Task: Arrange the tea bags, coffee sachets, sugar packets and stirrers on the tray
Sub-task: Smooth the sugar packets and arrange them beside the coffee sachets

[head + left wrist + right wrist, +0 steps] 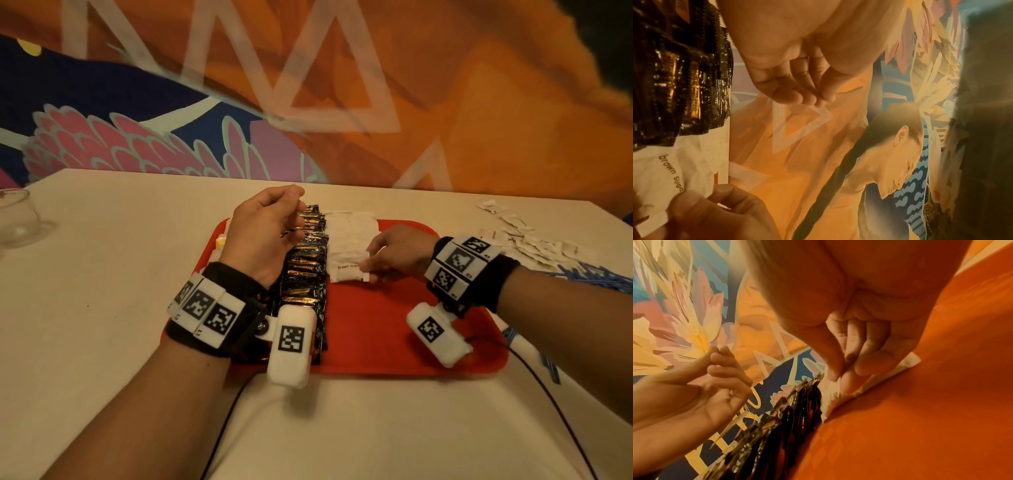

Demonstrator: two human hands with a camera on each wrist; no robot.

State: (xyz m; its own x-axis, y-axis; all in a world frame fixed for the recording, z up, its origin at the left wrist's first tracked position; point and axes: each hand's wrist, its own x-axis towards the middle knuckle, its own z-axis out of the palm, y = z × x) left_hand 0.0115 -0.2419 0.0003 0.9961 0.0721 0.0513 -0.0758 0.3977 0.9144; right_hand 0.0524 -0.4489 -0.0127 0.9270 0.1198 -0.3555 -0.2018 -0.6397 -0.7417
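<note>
Plainly the risks run across the scene from left to right; the glass (17, 219) at the table's (102, 274) far left edge is well apart from the work and unlikely to be struck; the left hand (265, 233) hangs above the column of black coffee sachets (305, 274) on the left part of the red tray (376, 325), wrist raised, fingers loosely curled with thumb near the fingertips, and it seems to hold nothing, though a thin pale sliver shows below it in the right wrist view and I cannot tell what that is; if this hand drops carelessly, its wrist unit could drag across the overlapped sachets and fan them out of line; beside that column lies the row of white sugar packets (349, 240), and the right hand (397, 253) reaches in low from the right, thumb and curled fingers pinching the nearest sugar packet (346, 270) at its right edge, the packet lying on the tray against the row; a sideways tug could shift the packets beneath it or push them into the sachets; farther right, loose white packets (534, 240) and blue stirrers (596, 277) wait on the table, where the right forearm could sweep them off.
</note>
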